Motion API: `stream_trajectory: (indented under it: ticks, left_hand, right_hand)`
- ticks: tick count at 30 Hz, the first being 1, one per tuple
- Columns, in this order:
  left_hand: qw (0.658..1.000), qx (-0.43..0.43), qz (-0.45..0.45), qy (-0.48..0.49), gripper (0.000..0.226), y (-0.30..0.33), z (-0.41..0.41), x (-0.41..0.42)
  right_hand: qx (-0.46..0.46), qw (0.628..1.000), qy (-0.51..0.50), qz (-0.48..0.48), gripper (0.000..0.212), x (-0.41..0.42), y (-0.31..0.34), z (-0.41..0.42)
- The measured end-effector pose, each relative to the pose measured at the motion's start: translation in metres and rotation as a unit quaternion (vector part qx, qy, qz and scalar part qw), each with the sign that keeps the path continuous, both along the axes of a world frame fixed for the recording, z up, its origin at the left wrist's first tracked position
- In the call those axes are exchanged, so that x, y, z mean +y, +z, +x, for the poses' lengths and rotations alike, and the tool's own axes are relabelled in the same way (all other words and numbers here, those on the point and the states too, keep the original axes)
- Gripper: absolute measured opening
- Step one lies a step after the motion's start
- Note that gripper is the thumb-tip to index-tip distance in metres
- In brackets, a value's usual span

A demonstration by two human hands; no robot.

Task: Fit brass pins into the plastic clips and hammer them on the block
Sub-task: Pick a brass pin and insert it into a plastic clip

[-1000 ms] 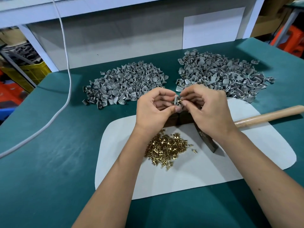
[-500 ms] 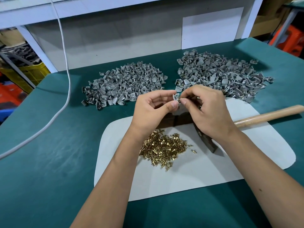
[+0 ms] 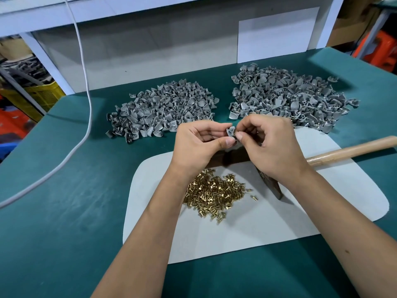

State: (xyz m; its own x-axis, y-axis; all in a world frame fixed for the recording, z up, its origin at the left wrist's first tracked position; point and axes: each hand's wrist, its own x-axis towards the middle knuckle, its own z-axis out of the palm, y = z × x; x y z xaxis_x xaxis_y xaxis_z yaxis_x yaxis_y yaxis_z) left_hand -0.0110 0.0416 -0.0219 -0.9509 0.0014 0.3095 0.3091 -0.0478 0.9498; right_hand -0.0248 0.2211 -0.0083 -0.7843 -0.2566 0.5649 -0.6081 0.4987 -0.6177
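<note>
Green table [image 3: 64, 211], both hands [image 3: 234, 136] pinching — grey clip [image 3: 231, 131]

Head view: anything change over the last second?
Barely. Both hands keep pinching the same grey clip above the block, right fingers working a pin in. Hammer, brass pins and both clip piles unmoved.

Brass pins [image 3: 214, 193] lie mid-mat [image 3: 268, 224]; clip piles at 11 [image 3: 161, 110] and 1 o'clock [image 3: 290, 100]; hammer [image 3: 348, 150] at 3, block [image 3: 235, 157] at 12.
</note>
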Motion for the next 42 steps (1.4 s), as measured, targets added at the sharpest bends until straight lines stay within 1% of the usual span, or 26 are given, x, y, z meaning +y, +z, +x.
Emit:
stream_trajectory:
  ticks: [9, 12, 15, 17, 18, 21, 23, 25, 27, 29, 31, 34, 36, 38, 39, 40, 42]
  left_hand:
    - [1.0, 0.004, -0.018, 0.024, 0.032, 0.0, 0.002, 0.006]
    - [0.998, 0.012, -0.056, 0.036, 0.032, 0.0, 0.003, 0.009]
    - [0.99, 0.038, -0.122, 0.066, 0.029, -0.001, 0.004, 0.011]
    - [0.977, 0.053, -0.184, 0.098, 0.021, -0.003, 0.004, 0.01]
    - [0.968, 0.054, -0.214, 0.121, 0.018, -0.005, 0.003, 0.008]
    - [0.949, 0.015, -0.261, 0.177, 0.015, -0.008, -0.002, 0.002]
    - [0.951, -0.021, -0.256, 0.175, 0.013, -0.008, -0.005, 0.0]
    - [0.961, -0.048, -0.226, 0.156, 0.012, -0.007, -0.004, -0.001]
    - [0.966, -0.064, -0.203, 0.145, 0.012, -0.006, -0.004, -0.002]
    - [0.966, -0.069, -0.204, 0.145, 0.015, -0.005, -0.004, -0.003]
    - [0.966, -0.067, -0.205, 0.146, 0.019, -0.004, -0.003, -0.005]
    - [0.969, -0.068, -0.194, 0.136, 0.017, -0.004, -0.003, -0.006]
    - [0.97, -0.072, -0.195, 0.13, 0.013, -0.005, -0.004, -0.005]
    - [0.969, -0.082, -0.194, 0.127, 0.011, -0.006, -0.005, -0.004]
    - [0.97, -0.087, -0.191, 0.125, 0.01, -0.006, -0.005, -0.004]
    - [0.97, -0.092, -0.188, 0.123, 0.01, -0.007, -0.005, -0.005]
    - [0.971, -0.098, -0.184, 0.12, 0.009, -0.008, -0.005, -0.005]
  right_hand:
    - [-0.004, 1.0, -0.022, 0.001, 0.009, -0.001, -0.002, -0.001]
    - [-0.022, 1.0, -0.015, 0.007, 0.009, 0.001, -0.001, -0.002]
    - [-0.054, 0.998, 0.016, 0.028, 0.004, 0.008, 0.009, -0.005]
    - [-0.085, 0.993, 0.036, 0.075, 0.002, 0.019, 0.02, -0.011]
    - [-0.103, 0.987, 0.041, 0.118, 0.004, 0.027, 0.026, -0.014]
    - [-0.174, 0.95, 0.065, 0.252, 0.007, 0.059, 0.041, -0.024]
    - [-0.241, 0.914, 0.093, 0.312, 0.012, 0.081, 0.044, -0.025]
    - [-0.29, 0.883, 0.107, 0.352, 0.025, 0.089, 0.04, -0.021]
    - [-0.275, 0.879, 0.105, 0.374, 0.033, 0.086, 0.03, -0.016]
    - [-0.241, 0.889, 0.106, 0.375, 0.034, 0.081, 0.02, -0.013]
    - [-0.226, 0.89, 0.122, 0.377, 0.028, 0.082, 0.017, -0.013]
    - [-0.263, 0.883, 0.17, 0.349, 0.022, 0.091, 0.025, -0.014]
    - [-0.297, 0.889, 0.21, 0.278, 0.018, 0.095, 0.035, -0.015]
    - [-0.287, 0.911, 0.228, 0.19, 0.005, 0.092, 0.046, -0.015]
    - [-0.264, 0.926, 0.22, 0.154, 0.006, 0.087, 0.049, -0.016]
    - [-0.235, 0.942, 0.2, 0.133, 0.008, 0.08, 0.051, -0.017]
    - [-0.172, 0.967, 0.138, 0.131, 0.01, 0.061, 0.049, -0.017]
